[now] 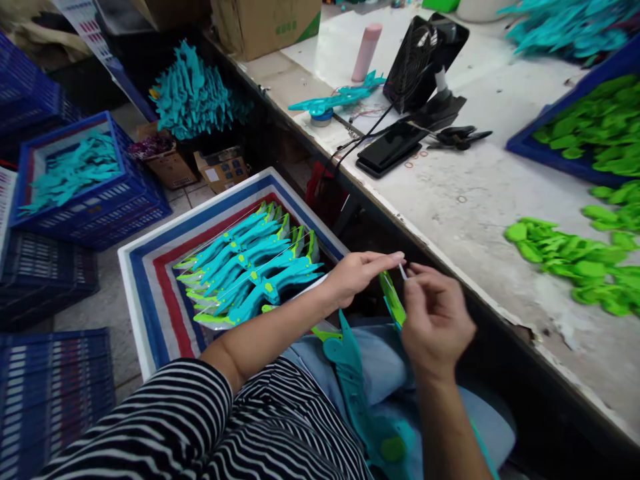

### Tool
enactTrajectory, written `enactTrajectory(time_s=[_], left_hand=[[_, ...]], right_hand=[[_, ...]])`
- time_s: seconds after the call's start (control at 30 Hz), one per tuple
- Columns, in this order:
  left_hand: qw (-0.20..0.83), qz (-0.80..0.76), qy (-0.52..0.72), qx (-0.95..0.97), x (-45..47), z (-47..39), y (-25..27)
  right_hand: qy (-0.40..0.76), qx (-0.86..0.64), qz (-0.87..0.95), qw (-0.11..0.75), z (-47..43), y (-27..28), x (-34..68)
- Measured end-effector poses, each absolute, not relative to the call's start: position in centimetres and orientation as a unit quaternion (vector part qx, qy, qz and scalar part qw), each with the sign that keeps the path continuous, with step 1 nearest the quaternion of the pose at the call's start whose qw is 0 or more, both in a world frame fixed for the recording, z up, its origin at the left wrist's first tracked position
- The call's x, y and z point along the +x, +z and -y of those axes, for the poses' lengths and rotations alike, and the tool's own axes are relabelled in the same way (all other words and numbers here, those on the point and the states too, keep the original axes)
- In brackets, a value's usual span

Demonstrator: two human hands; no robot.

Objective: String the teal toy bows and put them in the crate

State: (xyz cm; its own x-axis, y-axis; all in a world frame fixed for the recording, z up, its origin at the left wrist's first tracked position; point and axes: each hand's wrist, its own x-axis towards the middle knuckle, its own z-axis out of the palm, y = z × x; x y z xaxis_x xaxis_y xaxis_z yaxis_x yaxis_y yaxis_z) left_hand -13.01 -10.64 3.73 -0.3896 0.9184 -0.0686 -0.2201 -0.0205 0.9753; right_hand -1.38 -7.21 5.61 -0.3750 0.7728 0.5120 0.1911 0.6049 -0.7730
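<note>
A long turquoise plastic piece (350, 373) with bright green parts lies across my lap, with a green end (393, 297) standing up between my hands. My left hand (353, 277) reaches over from the left, its fingertips pinched at the upper end of a thin white string (403, 272). Just below, my right hand (437, 317) is closed, thumb and forefinger pinching the same string. Its remaining fingers are curled in. Beside my left forearm, several similar turquoise and green pieces (255, 260) with thin strings along them lie in a white-rimmed box (145, 320) with a striped lining.
The worktable (480, 193) runs along the right, its edge close to my right hand. On it are green plastic parts (565, 260), a blue crate (537, 137), a phone (390, 150), a small fan (413, 60) and a pink bottle (367, 52). Blue crates (95, 207) stand left.
</note>
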Motion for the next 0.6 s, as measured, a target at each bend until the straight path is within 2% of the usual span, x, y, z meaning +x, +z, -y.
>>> enactTrajectory(time_s=[0.07,0.17,0.23,0.3,0.4,0.6], left_hand=[[0.413,-0.568,0.637,0.317,-13.2,10.8,4.2],[0.244,-0.655,0.602,0.387,-13.2,11.8,5.4],[0.180,-0.669,0.584,0.424,-13.0,12.6,6.1],[0.203,-0.653,0.604,0.410,-12.9,13.0,6.4],[0.315,-0.610,0.640,0.344,-13.2,12.9,6.4],[0.453,-0.576,0.592,0.336,-14.6,12.6,7.7]], right_hand=[[0.301,-0.301,0.785,0.451,8.7,4.3,-1.3],[0.304,-0.303,0.781,0.453,8.8,2.8,-1.5],[0.323,-0.306,0.767,0.462,8.5,2.5,-1.8],[0.348,-0.315,0.748,0.469,8.4,2.6,-2.1],[0.375,-0.346,0.709,0.486,8.5,3.0,-2.7],[0.352,-0.353,0.667,0.553,8.5,3.7,-3.5]])
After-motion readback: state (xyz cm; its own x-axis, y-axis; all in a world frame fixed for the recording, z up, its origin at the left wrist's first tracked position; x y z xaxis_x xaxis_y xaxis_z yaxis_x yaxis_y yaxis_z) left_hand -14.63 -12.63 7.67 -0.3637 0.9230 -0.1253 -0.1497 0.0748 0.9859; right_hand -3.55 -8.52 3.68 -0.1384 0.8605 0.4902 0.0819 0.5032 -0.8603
